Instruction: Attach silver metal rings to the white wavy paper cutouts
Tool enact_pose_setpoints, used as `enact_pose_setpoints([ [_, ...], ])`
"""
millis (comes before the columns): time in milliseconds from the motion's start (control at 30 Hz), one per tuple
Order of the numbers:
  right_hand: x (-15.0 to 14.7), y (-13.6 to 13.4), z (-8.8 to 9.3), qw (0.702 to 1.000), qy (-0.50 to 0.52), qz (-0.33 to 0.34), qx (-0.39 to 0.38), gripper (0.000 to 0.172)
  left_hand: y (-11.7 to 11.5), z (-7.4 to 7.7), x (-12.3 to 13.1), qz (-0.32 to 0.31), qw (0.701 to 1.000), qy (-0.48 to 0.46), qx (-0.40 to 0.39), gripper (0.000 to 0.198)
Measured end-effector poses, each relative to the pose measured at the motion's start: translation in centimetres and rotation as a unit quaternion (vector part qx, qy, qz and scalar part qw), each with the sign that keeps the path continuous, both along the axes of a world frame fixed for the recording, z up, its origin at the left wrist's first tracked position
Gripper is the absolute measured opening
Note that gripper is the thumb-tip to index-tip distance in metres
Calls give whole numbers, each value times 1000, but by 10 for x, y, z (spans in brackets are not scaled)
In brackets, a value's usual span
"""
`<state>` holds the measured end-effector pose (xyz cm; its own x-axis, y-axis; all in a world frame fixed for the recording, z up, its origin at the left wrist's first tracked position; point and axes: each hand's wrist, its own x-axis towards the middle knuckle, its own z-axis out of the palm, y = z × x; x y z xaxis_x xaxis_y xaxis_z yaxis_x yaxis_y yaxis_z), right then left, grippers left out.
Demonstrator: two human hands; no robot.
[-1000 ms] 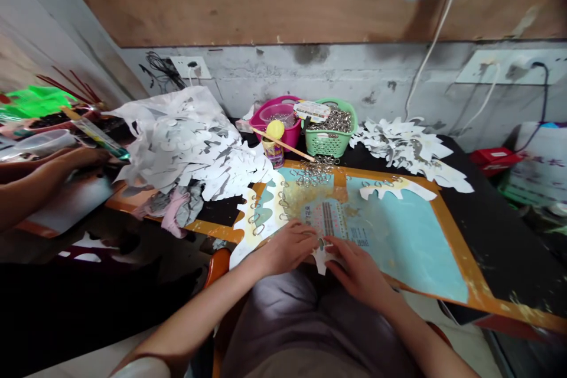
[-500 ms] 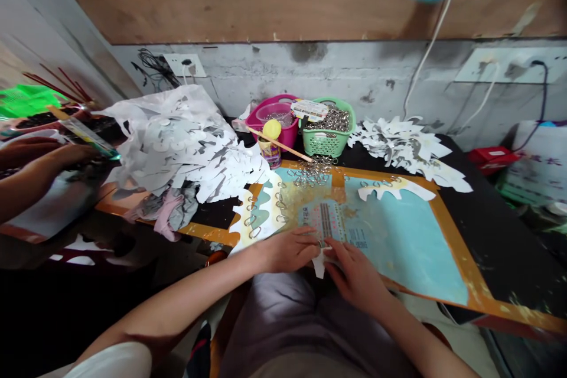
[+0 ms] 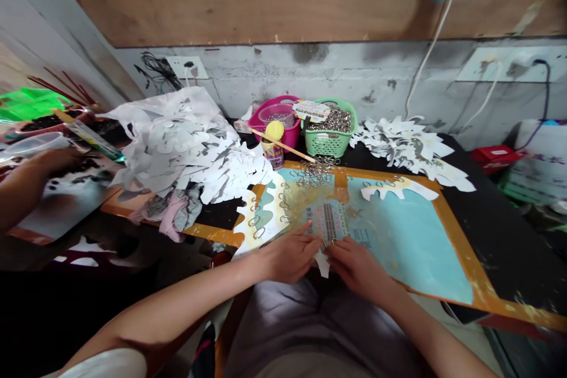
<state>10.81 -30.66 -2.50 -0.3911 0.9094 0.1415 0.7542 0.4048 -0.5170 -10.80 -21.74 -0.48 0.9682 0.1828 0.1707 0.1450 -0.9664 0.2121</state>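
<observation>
A small white cut-out piece (image 3: 323, 263) hangs over the near edge of the blue mat (image 3: 411, 242), between my hands. My left hand (image 3: 292, 254) pinches its upper left side, fingers bent together. Against its right side, my right hand (image 3: 357, 263) has its fingertips closed on the piece, with a metal ring partly visible between the hands. White scalloped strips (image 3: 278, 212) with metal clips along them lie left of my hands. Another white strip (image 3: 401, 188) with clips rests at the mat's upper right. Loose metal clips (image 3: 313, 176) form a pile at the mat's back.
Behind the mat stand a green basket (image 3: 330, 143) of metal clips, a pink basket (image 3: 283, 105) and a can (image 3: 273, 153) with a stick across it. White cut-outs (image 3: 190, 142) are heaped at left, more (image 3: 403, 144) at right. Another person's hand (image 3: 48, 165) is far left.
My hands stay together at the white piece, with small finger shifts. At the far left, the other person's hands have moved. The view has shifted slightly.
</observation>
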Motion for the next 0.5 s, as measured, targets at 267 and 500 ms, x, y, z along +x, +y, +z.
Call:
enact_pose_setpoints([
  [267, -8, 4, -10, 989, -137, -12, 60, 15, 5, -10, 12, 23, 999, -26, 6, 26],
  [500, -1, 1, 3, 999, -43, -3, 9, 10, 4, -10, 14, 49, 998, -35, 11, 25],
])
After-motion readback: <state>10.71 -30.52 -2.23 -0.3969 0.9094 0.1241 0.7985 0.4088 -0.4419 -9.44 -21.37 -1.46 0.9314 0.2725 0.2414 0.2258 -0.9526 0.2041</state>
